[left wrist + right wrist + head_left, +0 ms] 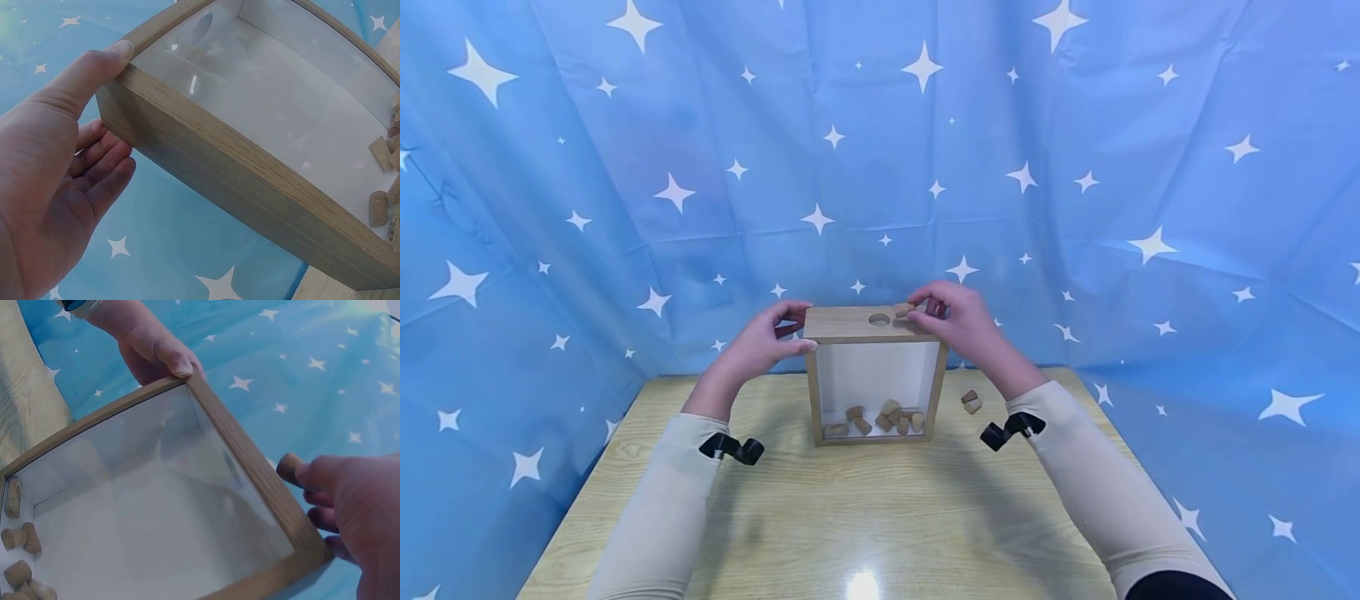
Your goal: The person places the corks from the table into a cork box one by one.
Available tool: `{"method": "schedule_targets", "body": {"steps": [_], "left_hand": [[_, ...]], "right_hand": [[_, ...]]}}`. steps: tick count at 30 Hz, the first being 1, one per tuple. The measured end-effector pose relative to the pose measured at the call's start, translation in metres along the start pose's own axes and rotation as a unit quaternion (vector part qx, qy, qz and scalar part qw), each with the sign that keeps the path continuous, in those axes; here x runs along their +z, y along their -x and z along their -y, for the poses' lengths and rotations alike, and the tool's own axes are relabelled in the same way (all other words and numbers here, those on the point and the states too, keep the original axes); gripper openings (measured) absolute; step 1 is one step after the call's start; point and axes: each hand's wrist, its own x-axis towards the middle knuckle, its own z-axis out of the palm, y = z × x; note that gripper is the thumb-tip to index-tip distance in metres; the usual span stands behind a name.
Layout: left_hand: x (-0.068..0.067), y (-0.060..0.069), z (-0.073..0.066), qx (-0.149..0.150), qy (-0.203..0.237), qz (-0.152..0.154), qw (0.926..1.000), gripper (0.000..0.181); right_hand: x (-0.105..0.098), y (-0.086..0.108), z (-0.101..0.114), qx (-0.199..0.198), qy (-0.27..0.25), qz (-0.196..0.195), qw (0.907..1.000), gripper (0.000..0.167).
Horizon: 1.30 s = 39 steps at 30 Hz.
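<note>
A wooden shadow box [842, 323] with a clear front stands upright on the table, with a round hole [879, 320] in its top. Its upper left corner is held by my left hand [765, 340], the thumb [103, 70] on the front edge and the fingers behind. Just right of the hole, my right hand [961, 318] pinches a cork [903, 309] over the top; the right wrist view shows this cork [289, 467] between thumb and fingers. Several corks [891, 408] lie inside along the bottom of the box.
Two loose corks [972, 402] lie on the wood-grain table [820, 517] to the right of the box. A blue curtain with white stars [880, 167] hangs behind and at both sides of the table.
</note>
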Motion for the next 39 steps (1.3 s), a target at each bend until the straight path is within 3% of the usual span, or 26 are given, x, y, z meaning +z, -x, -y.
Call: {"method": "schedule_targets", "body": {"steps": [21,39], "left_hand": [[-0.001,-0.002,0.000,-0.002,0.001,0.000,1.0000,0.075],[0.000,-0.001,0.001,-0.005,0.002,0.001,1.0000,0.076]], "right_hand": [[0.016,-0.019,0.011,-0.033,0.042,0.063,0.9966,0.018],[0.022,-0.021,0.015,-0.053,0.062,0.073,0.9940,0.020]]}}
